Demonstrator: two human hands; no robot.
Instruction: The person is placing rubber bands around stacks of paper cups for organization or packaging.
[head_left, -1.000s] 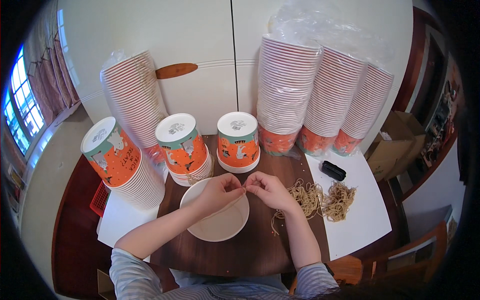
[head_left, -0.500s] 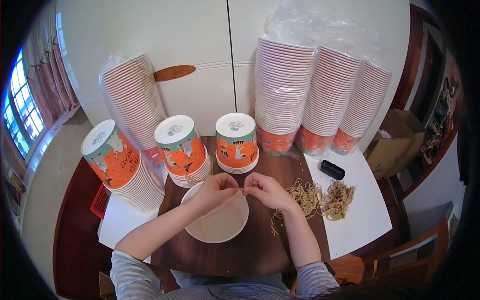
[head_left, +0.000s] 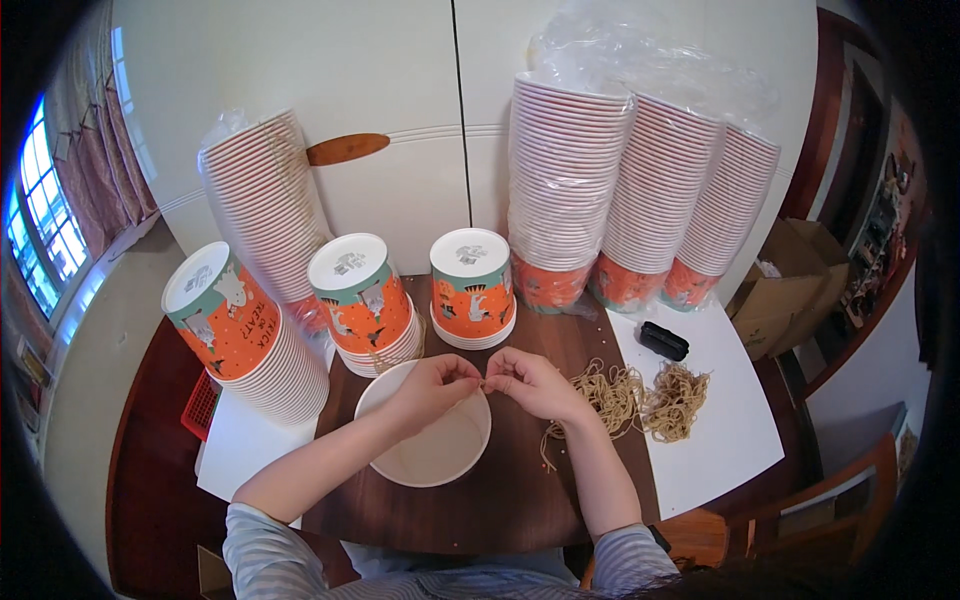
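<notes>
Both my hands meet above the right side of a white paper bucket (head_left: 430,462), which stands on the dark brown table with its opening upward. My left hand (head_left: 438,388) pinches a beige cord (head_left: 483,386) between thumb and finger. Right beside it, the fingertips of my right hand (head_left: 528,384) pinch the same cord. Whether the cord passes through the bucket's wall is hidden by my fingers. Loose tan cords (head_left: 608,396) lie by my right wrist, and a second tangled bundle of cord (head_left: 676,402) rests farther right.
Upside-down orange buckets stand in a short stack (head_left: 472,295), a middle stack (head_left: 365,300) with cord beside it, and a tall leaning stack (head_left: 240,320). Plastic-wrapped bucket stacks (head_left: 570,180) line the back. A black object (head_left: 664,340) lies at right, near a cardboard box (head_left: 790,285).
The white bucket has shifted slightly left. My hands stay almost in place, still pinching the cord.
</notes>
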